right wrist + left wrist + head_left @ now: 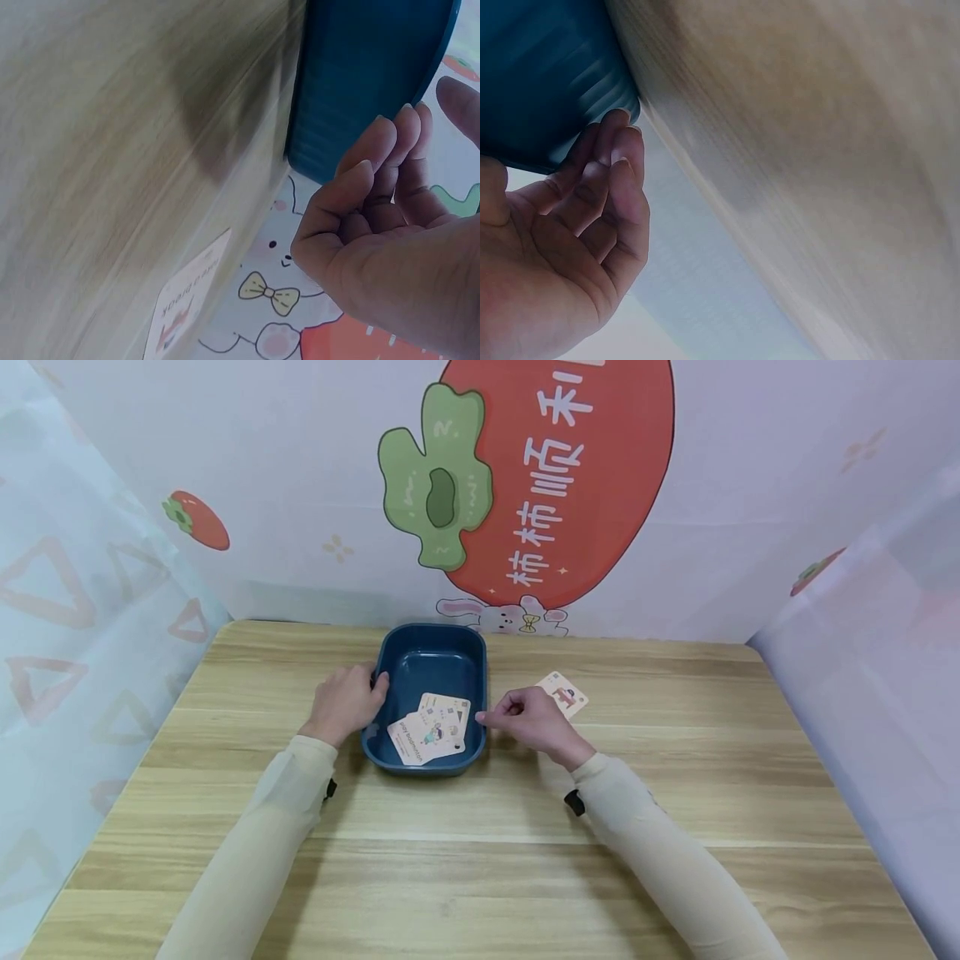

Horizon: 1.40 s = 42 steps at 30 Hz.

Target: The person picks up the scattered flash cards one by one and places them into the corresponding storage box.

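Note:
A dark blue plastic tray point(431, 767) sits toward the back of the wooden table, left of centre. My left hand point(347, 700) grips its left side, thumb over the rim and fingers along the outer wall, as the left wrist view shows. Inside lie overlapping printed cards point(420, 741), the top one reading "play badminton". My right hand point(536, 720) is at the tray's right rim, fingers loosely bent and thumb apart from them in the right wrist view, with no card between. Behind this hand, another card point(567, 696) lies on the table, partly hidden.
The wooden table point(465, 877) reaches back to an upright printed cloth point(300, 485) with a large red persimmon point(630, 460). Pale patterned cloth hangs at both sides. A dark device point(575, 802) is strapped at the right wrist.

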Each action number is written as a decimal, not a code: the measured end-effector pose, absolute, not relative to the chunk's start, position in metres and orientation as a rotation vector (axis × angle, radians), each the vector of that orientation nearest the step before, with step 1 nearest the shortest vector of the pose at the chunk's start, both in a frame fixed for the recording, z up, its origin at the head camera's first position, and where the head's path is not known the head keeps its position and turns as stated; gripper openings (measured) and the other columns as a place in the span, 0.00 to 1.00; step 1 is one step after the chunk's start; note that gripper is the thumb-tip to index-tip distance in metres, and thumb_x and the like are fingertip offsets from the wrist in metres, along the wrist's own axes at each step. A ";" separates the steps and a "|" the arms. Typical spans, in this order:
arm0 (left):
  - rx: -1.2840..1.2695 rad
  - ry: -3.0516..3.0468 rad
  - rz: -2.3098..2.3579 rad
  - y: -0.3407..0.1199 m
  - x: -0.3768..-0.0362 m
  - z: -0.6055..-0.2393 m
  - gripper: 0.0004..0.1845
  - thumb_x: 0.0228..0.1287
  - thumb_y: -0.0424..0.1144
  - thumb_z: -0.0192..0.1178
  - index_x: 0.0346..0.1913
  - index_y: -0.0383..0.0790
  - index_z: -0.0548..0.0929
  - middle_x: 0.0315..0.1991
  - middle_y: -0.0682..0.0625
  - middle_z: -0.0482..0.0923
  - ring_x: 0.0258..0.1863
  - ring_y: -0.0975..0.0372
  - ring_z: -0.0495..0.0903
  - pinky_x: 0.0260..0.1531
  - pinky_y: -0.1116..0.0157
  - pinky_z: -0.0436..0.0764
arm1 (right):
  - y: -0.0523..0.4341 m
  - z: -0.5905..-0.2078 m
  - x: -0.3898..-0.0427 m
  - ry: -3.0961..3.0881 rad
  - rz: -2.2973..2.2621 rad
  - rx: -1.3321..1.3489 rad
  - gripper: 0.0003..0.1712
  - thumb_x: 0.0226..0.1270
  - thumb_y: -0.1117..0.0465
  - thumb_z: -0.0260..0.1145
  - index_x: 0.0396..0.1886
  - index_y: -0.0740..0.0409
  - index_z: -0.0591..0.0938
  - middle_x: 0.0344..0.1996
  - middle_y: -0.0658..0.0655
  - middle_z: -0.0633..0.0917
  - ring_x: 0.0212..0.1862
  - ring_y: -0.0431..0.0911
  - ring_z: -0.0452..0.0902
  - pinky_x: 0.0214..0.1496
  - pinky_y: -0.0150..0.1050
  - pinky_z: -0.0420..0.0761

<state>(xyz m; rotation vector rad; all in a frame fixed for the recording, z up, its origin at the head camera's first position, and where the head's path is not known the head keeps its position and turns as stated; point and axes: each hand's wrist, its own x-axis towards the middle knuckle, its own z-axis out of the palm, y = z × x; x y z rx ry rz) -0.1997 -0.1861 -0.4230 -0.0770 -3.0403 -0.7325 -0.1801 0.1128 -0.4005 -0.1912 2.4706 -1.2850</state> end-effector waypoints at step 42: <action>-0.094 -3.032 -0.769 -0.187 -0.199 -0.423 0.21 0.80 0.47 0.47 0.51 0.30 0.81 0.23 0.45 0.76 0.19 0.56 0.77 0.17 0.62 0.73 | 0.199 -0.412 -0.196 2.665 -1.214 -0.083 0.15 0.64 0.53 0.74 0.36 0.61 0.84 0.32 0.55 0.83 0.35 0.47 0.76 0.38 0.38 0.76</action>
